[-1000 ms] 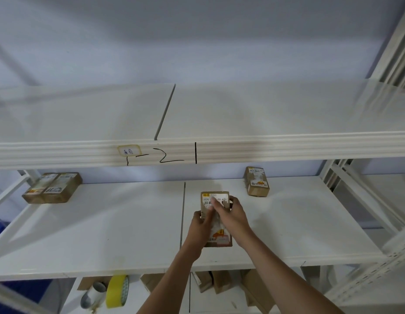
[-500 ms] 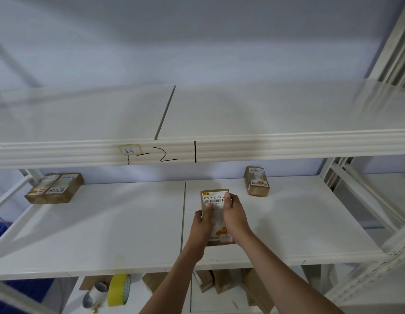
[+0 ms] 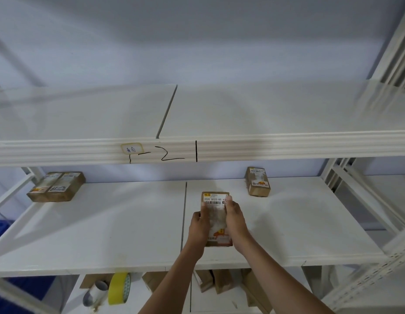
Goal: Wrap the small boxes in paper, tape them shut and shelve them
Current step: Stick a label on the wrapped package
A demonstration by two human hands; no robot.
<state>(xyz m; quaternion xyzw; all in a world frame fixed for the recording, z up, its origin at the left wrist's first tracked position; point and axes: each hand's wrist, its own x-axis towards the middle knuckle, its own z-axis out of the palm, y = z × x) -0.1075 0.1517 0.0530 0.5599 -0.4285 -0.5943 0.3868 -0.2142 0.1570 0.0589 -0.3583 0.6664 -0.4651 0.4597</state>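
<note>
A small brown wrapped box (image 3: 215,201) with a barcode label lies on the white middle shelf (image 3: 106,223), just right of the shelf seam. My left hand (image 3: 198,225) grips its left side and my right hand (image 3: 235,219) lies over its right side and top. Both hands hide much of the box. Another wrapped box (image 3: 257,182) rests further back to the right. Two wrapped boxes (image 3: 56,186) sit side by side at the back left.
The upper shelf (image 3: 265,109) is bare; its front rail carries a handwritten label (image 3: 131,148). Below, a yellow tape roll (image 3: 119,288), a white roll (image 3: 95,295) and several brown boxes (image 3: 222,282) lie on the lower level. Shelf uprights (image 3: 367,200) stand at right.
My right hand slid from across the box's top to its right side. The box has shifted slightly further onto the shelf.
</note>
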